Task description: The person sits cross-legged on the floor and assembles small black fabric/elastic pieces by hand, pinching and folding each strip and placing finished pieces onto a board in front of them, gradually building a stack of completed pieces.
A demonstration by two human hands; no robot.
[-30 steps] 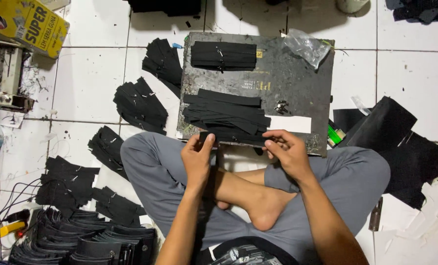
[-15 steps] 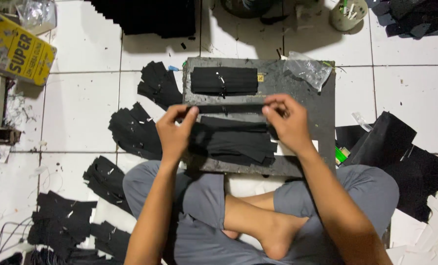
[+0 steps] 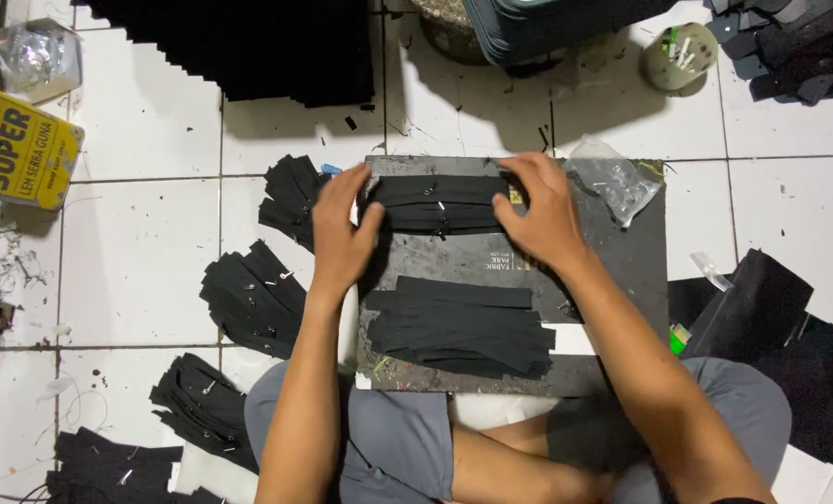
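Note:
I sit cross-legged on a white tiled floor with a dark work board point(image 3: 622, 271) across my lap. At the board's far edge lies a bundle of black fabric strips with small metal clips point(image 3: 440, 203). My left hand point(image 3: 342, 233) presses its left end and my right hand point(image 3: 538, 215) presses its right end, fingers curled over the strips. A second, looser stack of black strips point(image 3: 458, 327) lies on the near half of the board, between my forearms and untouched.
Several bundles of black strips point(image 3: 253, 294) lie on the tiles to my left. A yellow box point(image 3: 20, 154) sits far left, a clear plastic bag point(image 3: 612, 177) on the board's right corner, black fabric sheets point(image 3: 771, 327) to the right, a large black pile point(image 3: 249, 47) ahead.
My hands left the board's near edge, carried strips forward, and now rest on the bundle at the far edge. The camera view has shifted forward too.

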